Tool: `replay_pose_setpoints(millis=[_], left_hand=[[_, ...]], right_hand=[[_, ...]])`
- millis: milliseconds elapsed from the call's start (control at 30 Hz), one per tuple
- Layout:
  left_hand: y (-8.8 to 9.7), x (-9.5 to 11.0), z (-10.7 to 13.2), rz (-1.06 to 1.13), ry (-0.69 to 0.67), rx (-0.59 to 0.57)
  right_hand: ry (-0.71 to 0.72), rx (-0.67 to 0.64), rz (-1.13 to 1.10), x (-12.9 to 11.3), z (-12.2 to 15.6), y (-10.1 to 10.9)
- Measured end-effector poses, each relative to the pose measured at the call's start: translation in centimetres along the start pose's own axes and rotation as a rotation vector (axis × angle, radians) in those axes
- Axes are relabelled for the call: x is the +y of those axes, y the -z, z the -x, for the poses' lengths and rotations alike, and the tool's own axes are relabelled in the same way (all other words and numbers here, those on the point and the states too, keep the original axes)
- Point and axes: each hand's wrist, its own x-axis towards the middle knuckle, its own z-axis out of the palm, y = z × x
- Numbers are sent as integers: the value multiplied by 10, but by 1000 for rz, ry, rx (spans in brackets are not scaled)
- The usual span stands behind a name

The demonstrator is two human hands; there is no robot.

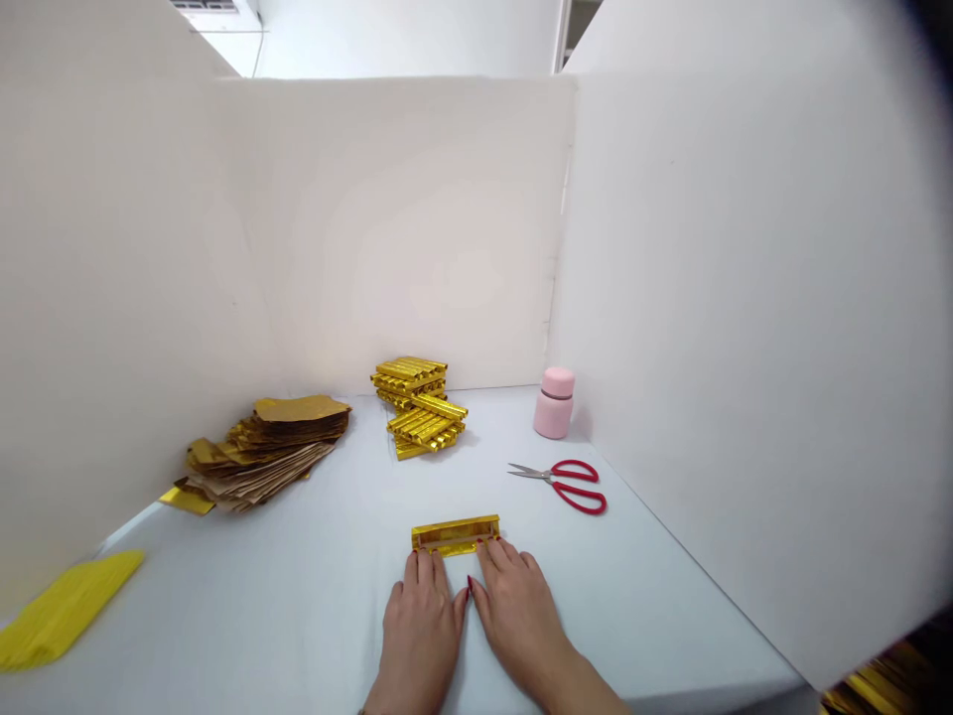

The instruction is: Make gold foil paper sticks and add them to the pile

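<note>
Gold foil paper (456, 533), its far edge folded up, lies on the table (298, 596). The left hand (422, 618) and right hand (522, 603) touch its near edge, fingers outstretched, neither closed round it. Beyond are stacked gold rolls (426, 425); rightward, scissors (552, 476) and a flask (553, 412); leftward, a paper pile (264, 449) and a yellow bundle (68, 611).

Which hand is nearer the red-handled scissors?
Right. The right hand, fingertips at the folded gold strip, is nearer the person than the scissors and slightly left of them; the left hand is farther left.
</note>
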Motion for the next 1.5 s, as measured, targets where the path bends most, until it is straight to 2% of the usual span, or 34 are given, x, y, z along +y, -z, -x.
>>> replay_pose_setpoints(millis=[300,867,1067,1500], left_hand=[[-15,-4,3,-59,-40,149],[-1,-2,3,2,20,38],[7,-2,-1,-91,-18,0],[14,6,-8,-112,-54,-7]], right_hand=[[-40,34,-10,2,4,2],[-54,40,0,3,4,1],[-47,22,21,2,3,6],[12,-15,48,1,0,12]])
